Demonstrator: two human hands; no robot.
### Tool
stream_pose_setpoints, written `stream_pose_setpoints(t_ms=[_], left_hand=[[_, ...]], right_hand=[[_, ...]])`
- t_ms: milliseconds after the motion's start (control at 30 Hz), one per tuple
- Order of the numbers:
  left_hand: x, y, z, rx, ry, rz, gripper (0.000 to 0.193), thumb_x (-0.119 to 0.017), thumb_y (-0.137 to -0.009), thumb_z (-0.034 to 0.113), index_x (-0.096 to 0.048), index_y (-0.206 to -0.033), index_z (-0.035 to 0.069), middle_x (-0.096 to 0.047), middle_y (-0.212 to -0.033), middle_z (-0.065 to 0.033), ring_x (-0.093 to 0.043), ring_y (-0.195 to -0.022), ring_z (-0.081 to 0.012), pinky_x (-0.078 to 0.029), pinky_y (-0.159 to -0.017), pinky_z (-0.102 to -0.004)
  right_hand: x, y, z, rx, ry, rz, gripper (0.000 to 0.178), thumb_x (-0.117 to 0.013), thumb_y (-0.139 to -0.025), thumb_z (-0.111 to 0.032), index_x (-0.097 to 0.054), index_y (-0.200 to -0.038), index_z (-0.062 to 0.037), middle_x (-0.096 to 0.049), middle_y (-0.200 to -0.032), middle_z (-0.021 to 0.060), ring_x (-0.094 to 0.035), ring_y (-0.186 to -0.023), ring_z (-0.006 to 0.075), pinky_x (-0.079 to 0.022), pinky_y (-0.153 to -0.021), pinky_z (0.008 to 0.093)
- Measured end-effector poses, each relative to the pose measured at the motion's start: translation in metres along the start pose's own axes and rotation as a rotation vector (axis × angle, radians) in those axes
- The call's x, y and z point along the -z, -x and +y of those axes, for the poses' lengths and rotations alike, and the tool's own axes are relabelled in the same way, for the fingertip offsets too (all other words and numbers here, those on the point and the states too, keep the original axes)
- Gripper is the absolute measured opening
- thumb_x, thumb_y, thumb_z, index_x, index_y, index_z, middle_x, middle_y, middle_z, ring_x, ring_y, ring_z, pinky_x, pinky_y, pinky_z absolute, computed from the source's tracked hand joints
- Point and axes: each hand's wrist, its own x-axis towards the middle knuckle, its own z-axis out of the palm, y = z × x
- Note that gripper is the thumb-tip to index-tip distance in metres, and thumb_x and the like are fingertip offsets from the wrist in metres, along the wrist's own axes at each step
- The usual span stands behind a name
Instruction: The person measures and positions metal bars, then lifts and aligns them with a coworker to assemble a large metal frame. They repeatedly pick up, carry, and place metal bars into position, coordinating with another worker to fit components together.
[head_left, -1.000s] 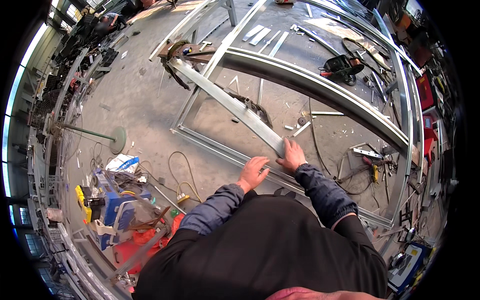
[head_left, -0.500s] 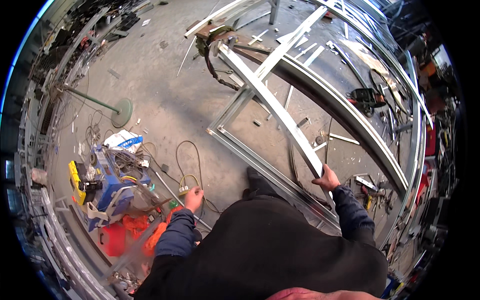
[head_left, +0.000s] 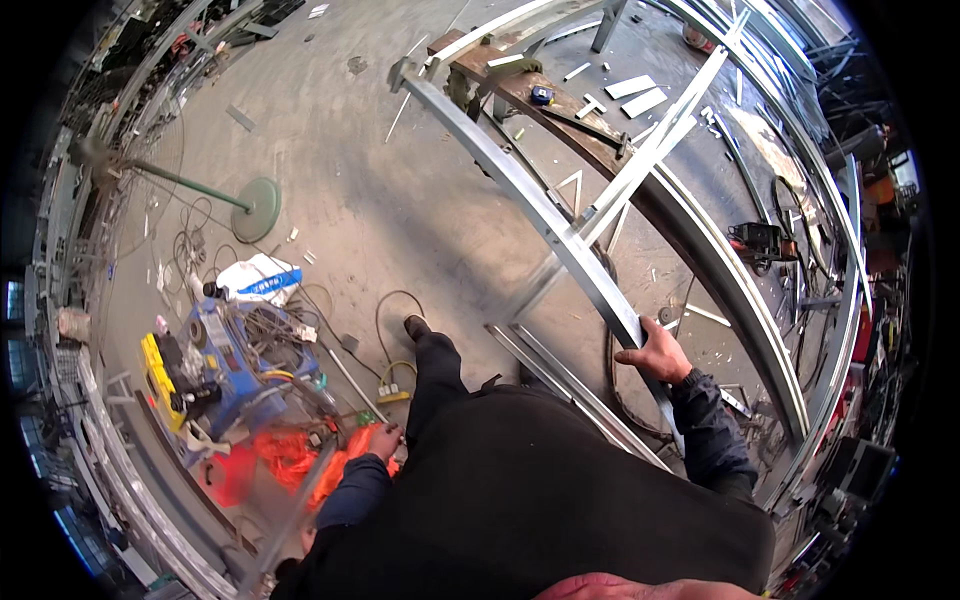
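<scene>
Metal bar [head_left: 530,200] runs 11 to 4 o'clock.
I find my right hand [head_left: 660,352] wrapped round it at 4, apparently for steadiness; left hand [head_left: 385,440], at 7 near orange plastic [head_left: 283,458], grip indeterminable.

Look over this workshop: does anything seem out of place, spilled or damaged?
Metal offcuts lie scattered on the floor beyond the brown beam, and cables tangle atop the blue machine: untidy, but no clear damage.

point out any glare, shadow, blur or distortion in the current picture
Head view: fisheye bowing in the metal bar in the right hand; glare on the crossbar; soft shadow on the concrete floor; smearing on the red container.
</scene>
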Motion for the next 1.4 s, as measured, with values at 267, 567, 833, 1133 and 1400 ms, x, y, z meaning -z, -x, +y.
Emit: stream_pose_setpoints(t_ms=[267,567,833,1133,1400], left_hand=[[0.224,-0.152,0.031,-0.210,-0.196,0.007,0.039,-0.066,-0.098,0.023,-0.068,-0.123,-0.007,-0.074,-0.109,-0.0188,-0.071,-0.096,-0.0237,-0.055,-0.088,-0.0364],[0.437,-0.325,0.326,-0.386,-0.024,0.062,0.041,-0.064,-0.101,0.020,-0.060,-0.132,-0.006,-0.068,-0.119,-0.0147,-0.065,-0.093,-0.0172,-0.053,-0.078,-0.0313],[0.467,-0.444,0.516,-0.300,-0.078,-0.050,0.043,-0.066,-0.101,0.026,-0.062,-0.131,-0.004,-0.070,-0.116,-0.0129,-0.067,-0.099,-0.0229,-0.053,-0.084,-0.0340],[0.659,-0.542,0.572,-0.143,-0.345,-0.030,0.038,-0.064,-0.101,0.027,-0.065,-0.126,-0.001,-0.071,-0.107,-0.0105,-0.067,-0.093,-0.0236,-0.053,-0.076,-0.0348],[0.763,-0.726,0.778,-0.168,-0.513,-0.112,0.035,-0.061,-0.101,0.027,-0.066,-0.124,0.001,-0.070,-0.100,-0.0085,-0.066,-0.082,-0.0222,-0.052,-0.067,-0.0359]], right_hand=[[-0.047,-0.123,-0.182,0.015,0.099,-0.053,0.071,-0.081,-0.073,-0.050,-0.060,-0.114,0.0038,-0.070,-0.101,0.0282,-0.068,-0.099,0.0442,-0.053,-0.086,0.0501],[-0.083,-0.226,-0.335,-0.039,0.112,-0.095,0.069,-0.081,-0.073,-0.047,-0.060,-0.119,0.0002,-0.072,-0.099,0.0248,-0.070,-0.098,0.0435,-0.055,-0.085,0.0504],[-0.051,-0.420,-0.464,-0.032,0.006,-0.114,0.069,-0.080,-0.074,-0.046,-0.061,-0.123,-0.0011,-0.072,-0.104,0.0252,-0.069,-0.102,0.0432,-0.054,-0.088,0.0500],[0.055,-0.677,-0.611,-0.012,-0.096,-0.091,0.072,-0.080,-0.074,-0.044,-0.060,-0.126,0.0020,-0.070,-0.109,0.0261,-0.068,-0.105,0.0426,-0.053,-0.091,0.0487],[0.113,-0.863,-0.713,-0.090,-0.202,0.045,0.079,-0.083,-0.073,-0.050,-0.059,-0.127,0.0011,-0.070,-0.110,0.0266,-0.067,-0.105,0.0426,-0.053,-0.090,0.0477]])
